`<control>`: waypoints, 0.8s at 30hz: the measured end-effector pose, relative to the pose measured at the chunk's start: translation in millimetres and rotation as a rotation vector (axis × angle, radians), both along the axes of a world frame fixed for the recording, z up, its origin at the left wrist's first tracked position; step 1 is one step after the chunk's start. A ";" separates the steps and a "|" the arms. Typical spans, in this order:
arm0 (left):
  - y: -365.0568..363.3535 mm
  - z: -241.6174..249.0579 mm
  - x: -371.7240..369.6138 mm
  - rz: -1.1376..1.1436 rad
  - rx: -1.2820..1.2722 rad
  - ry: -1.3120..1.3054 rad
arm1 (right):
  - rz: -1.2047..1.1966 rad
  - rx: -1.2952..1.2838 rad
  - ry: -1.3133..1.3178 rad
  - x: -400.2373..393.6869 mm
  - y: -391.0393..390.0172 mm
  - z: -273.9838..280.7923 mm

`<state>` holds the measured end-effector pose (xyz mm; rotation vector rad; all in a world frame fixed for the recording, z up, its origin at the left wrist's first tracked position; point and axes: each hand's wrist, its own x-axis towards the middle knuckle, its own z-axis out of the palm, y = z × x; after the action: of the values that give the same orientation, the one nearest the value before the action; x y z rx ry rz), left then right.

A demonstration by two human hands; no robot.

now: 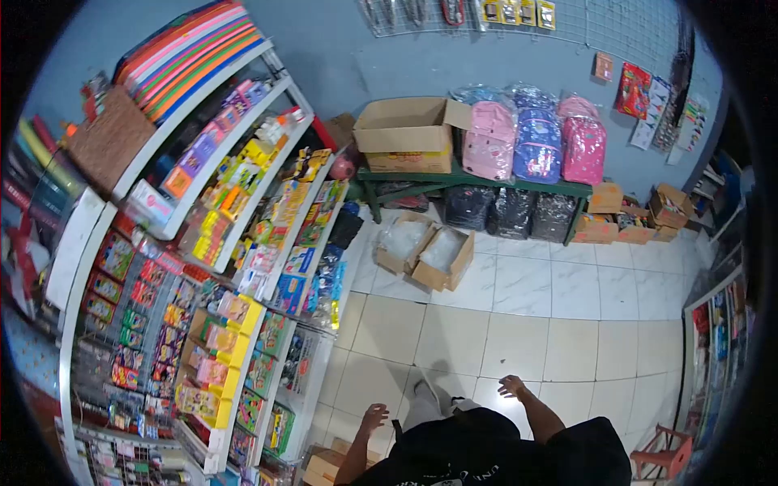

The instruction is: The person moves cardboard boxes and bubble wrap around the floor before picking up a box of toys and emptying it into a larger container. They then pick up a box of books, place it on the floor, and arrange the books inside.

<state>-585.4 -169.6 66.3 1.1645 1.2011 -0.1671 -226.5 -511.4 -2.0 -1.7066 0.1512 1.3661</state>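
My left hand (374,417) hangs low beside my body, its fingers loosely bent and holding nothing that I can see. The stocked shelf rack (324,364) is the nearest thing on that side, and a cardboard box (324,466) sits on the floor below. My right hand (510,386) is held out above the tiled floor (523,340), fingers apart and nothing in it. Neither hand touches any goods. Ahead, two open cardboard boxes (442,257) with clear plastic inside stand on the floor.
A green bench (405,176) along the back wall carries a large open carton (405,138) and several wrapped backpacks (538,146). Dark wrapped bags (510,212) stand beneath it. Small cartons (596,229) lie farther right. A red stool (664,454) and another shelf (721,340) border the right side.
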 end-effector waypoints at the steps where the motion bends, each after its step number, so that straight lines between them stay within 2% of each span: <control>1: 9.7 -1.7 14.0 -0.058 -0.020 0.032 | -0.007 -0.023 -0.019 5.0 2.6 1.6; 2: 19.8 -3.2 24.7 -0.115 -0.041 0.064 | -0.034 0.062 0.010 9.2 3.4 3.5; 5: 52.6 -19.8 32.1 -0.287 -0.092 0.124 | -0.067 -0.035 -0.003 14.1 15.6 10.5; 7: 78.4 -32.8 35.0 -0.332 -0.148 0.202 | -0.074 -0.082 0.039 15.2 12.3 3.0; 9: 109.5 -53.1 29.4 -0.247 -0.260 0.233 | -0.022 -0.267 0.035 18.7 21.0 9.9; 11: 138.5 -30.2 35.6 -0.328 -0.201 0.221 | -0.084 -0.314 0.083 19.1 18.2 8.4; 12: 156.8 -28.0 41.0 -0.346 -0.231 0.203 | -0.144 -0.296 0.152 21.3 14.8 -0.2; 13: 182.3 -45.1 46.0 -0.364 -0.278 0.158 | -0.171 -0.224 0.212 23.5 0.1 -38.7; 15: 226.9 -87.6 47.8 -0.358 -0.458 -0.009 | -0.360 0.245 0.560 37.1 -10.2 -67.5; 16: 246.3 -100.4 55.4 -0.374 -0.570 -0.109 | -0.277 -0.008 0.314 44.8 29.1 -26.9; 17: 252.8 -92.0 84.0 -0.145 -0.283 0.167 | -0.180 -0.298 0.116 52.7 73.7 24.2; 18: 269.3 -86.6 113.5 -0.200 -0.209 0.244 | -0.174 -0.271 0.090 64.6 88.1 20.2; 19: 287.7 -74.6 130.8 -0.186 -0.260 0.028 | -0.169 -0.245 0.064 76.8 104.7 20.7; 21: 304.1 -64.5 195.5 -0.178 -0.067 0.086 | -0.147 -0.120 0.033 104.9 141.0 44.5; 23: 312.2 -23.5 257.1 -0.185 -0.006 0.025 | -0.124 -0.083 0.021 137.0 174.3 52.2; 24: 314.9 -20.3 275.5 -0.218 0.014 -0.011 | -0.016 -0.123 0.021 158.2 192.0 58.3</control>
<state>-309.9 145.4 46.0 1.3055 1.0659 -0.3168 -68.3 -319.4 56.3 -1.7886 0.2647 1.3874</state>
